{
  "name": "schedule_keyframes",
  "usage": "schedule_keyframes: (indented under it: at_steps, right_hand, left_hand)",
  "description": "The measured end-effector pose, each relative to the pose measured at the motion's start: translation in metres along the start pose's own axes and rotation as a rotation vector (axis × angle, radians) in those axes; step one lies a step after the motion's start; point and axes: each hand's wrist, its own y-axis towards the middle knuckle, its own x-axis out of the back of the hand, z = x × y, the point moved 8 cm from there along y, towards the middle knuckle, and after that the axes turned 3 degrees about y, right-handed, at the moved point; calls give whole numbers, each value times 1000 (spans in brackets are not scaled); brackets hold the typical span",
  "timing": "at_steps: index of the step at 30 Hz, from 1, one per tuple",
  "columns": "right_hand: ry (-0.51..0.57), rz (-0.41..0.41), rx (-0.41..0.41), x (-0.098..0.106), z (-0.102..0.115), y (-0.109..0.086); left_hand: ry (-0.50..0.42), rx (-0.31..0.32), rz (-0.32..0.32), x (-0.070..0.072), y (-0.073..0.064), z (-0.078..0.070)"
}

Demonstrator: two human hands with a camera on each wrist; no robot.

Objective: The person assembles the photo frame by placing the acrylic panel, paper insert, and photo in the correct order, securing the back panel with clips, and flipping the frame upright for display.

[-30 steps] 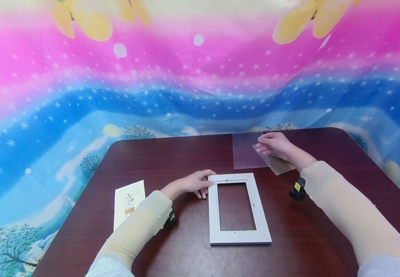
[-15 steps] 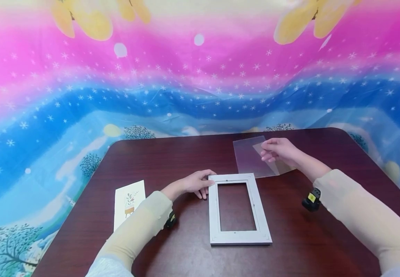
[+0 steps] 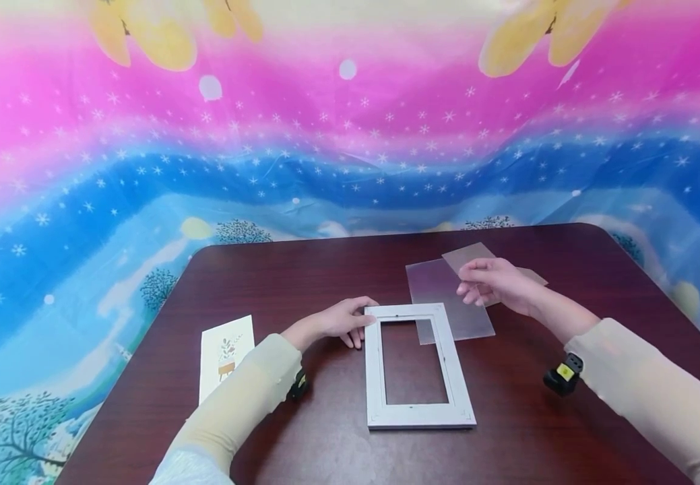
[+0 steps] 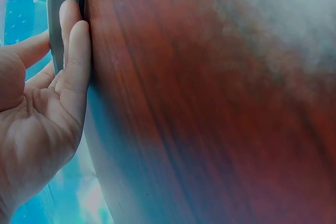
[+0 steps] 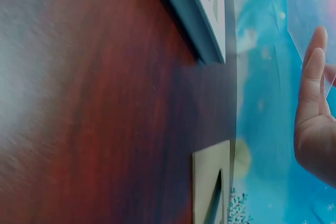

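Observation:
In the head view, a white picture frame (image 3: 375, 377) lies on the table. My left hand (image 3: 340, 320) holds its upper left corner, thumb on top. The left wrist view shows the fingers (image 4: 79, 61) along the frame's side (image 4: 55, 3). My right hand (image 3: 498, 283) pinches a clear plastic sheet (image 3: 440, 293) between thumb and fingers. That sheet is raised above the table in the right wrist view, and its lower left corner overlaps the frame in the head view. A brown backing board (image 3: 467, 256) lies behind the right hand, partly hidden by it.
A cream card (image 3: 213, 357) with a printed plant lies at the left, partly covered by the left sleeve. The dark wooden table (image 3: 301, 269) has rounded far corners. A colourful cloth backdrop (image 3: 350, 135) hangs behind it.
My right hand has drawn the clear sheet nearer and lower, off the backing board and over toward the frame's upper right. The left hand and the frame have stayed put.

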Motion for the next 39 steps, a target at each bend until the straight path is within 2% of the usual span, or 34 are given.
schedule_keyframes:
  at_steps: [6, 15, 28, 39]
  right_hand:
    - [1, 71, -8, -17, -11, -10]
    - [20, 146, -7, -41, -29, -16]
    - [42, 180, -55, -59, -46, -17]
    - [2, 190, -55, -70, -50, -12]
  left_hand:
    - [-5, 4, 0, 0, 0, 0]
    - [-5, 13, -9, -1, 0, 1]
    - [3, 7, -12, -1, -2, -1]
    - [12, 2, -11, 0, -1, -3]
